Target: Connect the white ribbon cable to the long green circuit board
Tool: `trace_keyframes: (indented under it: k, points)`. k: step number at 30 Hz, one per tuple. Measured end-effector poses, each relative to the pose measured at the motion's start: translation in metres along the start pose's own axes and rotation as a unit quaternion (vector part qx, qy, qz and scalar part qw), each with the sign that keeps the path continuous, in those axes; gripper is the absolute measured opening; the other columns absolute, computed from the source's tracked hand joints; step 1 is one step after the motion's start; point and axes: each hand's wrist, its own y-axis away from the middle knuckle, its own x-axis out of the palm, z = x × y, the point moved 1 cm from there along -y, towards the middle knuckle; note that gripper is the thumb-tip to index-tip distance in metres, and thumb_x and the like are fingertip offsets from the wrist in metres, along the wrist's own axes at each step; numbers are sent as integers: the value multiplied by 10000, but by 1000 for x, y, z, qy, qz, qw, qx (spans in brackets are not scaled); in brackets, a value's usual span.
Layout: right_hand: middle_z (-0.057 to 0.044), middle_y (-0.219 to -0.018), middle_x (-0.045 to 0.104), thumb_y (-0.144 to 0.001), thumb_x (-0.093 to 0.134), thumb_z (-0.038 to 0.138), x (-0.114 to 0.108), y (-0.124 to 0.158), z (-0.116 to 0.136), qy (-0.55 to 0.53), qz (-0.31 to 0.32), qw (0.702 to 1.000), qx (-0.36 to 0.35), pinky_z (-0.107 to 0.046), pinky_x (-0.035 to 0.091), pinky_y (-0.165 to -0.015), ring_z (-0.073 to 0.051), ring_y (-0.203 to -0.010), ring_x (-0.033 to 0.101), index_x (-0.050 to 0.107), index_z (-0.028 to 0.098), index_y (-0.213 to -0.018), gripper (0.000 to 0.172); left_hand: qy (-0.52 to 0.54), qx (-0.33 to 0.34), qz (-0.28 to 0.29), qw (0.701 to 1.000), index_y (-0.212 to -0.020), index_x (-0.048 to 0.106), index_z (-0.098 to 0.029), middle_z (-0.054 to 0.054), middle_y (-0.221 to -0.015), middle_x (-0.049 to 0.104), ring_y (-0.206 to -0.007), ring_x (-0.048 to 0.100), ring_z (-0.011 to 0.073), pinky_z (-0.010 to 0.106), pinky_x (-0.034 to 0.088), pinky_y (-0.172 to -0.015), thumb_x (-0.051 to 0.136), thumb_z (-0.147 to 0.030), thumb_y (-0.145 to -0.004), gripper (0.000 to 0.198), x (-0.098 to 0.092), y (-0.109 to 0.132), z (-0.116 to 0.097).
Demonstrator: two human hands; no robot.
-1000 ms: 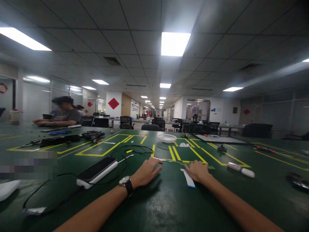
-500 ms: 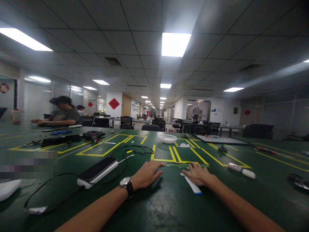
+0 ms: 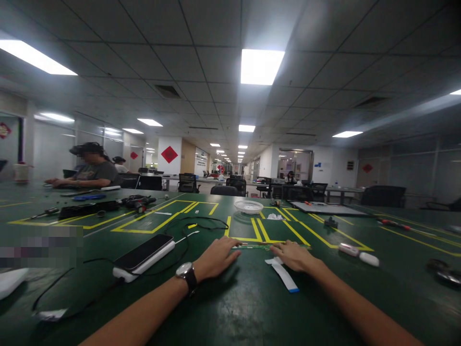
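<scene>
My left hand point(image 3: 216, 257), a watch on its wrist, lies flat on the green table point(image 3: 237, 307) with fingers stretched toward the left end of a long thin green circuit strip point(image 3: 257, 247). My right hand point(image 3: 293, 254) rests palm down with fingers spread, its fingertips on the strip's right part. A white flat ribbon cable with a blue tip point(image 3: 283, 276) lies under and in front of my right hand. Neither hand grips anything.
A phone on a white power bank point(image 3: 144, 254) with black cables lies left. A white basket point(image 3: 248, 206), white cylinders point(image 3: 358, 254), a flat panel point(image 3: 324, 208) and tools sit farther out. Another person point(image 3: 90, 168) sits at the far left.
My right hand slid slightly left along the strip and the ribbon cable shifted with it. My left hand stayed almost where it was.
</scene>
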Motion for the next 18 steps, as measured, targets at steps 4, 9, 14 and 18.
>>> trace_keyframes:
  k: [4, 9, 14, 18]
  points:
    - [-164, -1398, 516, -937, 217, 715, 5, -2, 14, -41, 13, 994, -102, -502, 367, -1045, -326, -1258, 501, 491, 221, -1421, 744, -3, -2, -19, 1000, -1263, 568, -203, 78, -1248, 617, -1157, 541, 238, 384, 410, -1009, 408, -387, -1008, 353, -5, -2, 1]
    - [-119, -1389, 537, -978, 362, 551, -4, 14, 45, -141, 19, 950, -277, -400, 349, -1091, -262, -1264, 493, 547, 184, -1332, 543, -8, 12, -5, 1000, -1262, 565, -215, 74, -1276, 603, -1202, 523, 237, 388, 395, -1037, 452, -338, -989, 320, -3, -1, 3]
    - [-60, -1234, 643, -922, 528, 400, -14, 25, 64, -153, -11, 935, -321, -346, 420, -997, -234, -1129, 581, 605, 226, -1206, 342, 1, 33, 44, 998, -1302, 537, -266, 57, -1334, 568, -1242, 504, 248, 400, 396, -1041, 501, -331, -962, 348, 3, 2, -3]
    - [-131, -1127, 674, -897, 529, 352, -21, 16, 41, -33, -106, 984, -139, -362, 461, -891, -279, -1050, 618, 643, 167, -1121, 312, 7, 44, 78, 996, -1346, 506, -281, 73, -1380, 536, -1262, 490, 272, 426, 399, -1031, 531, -407, -944, 423, 8, 4, -7]
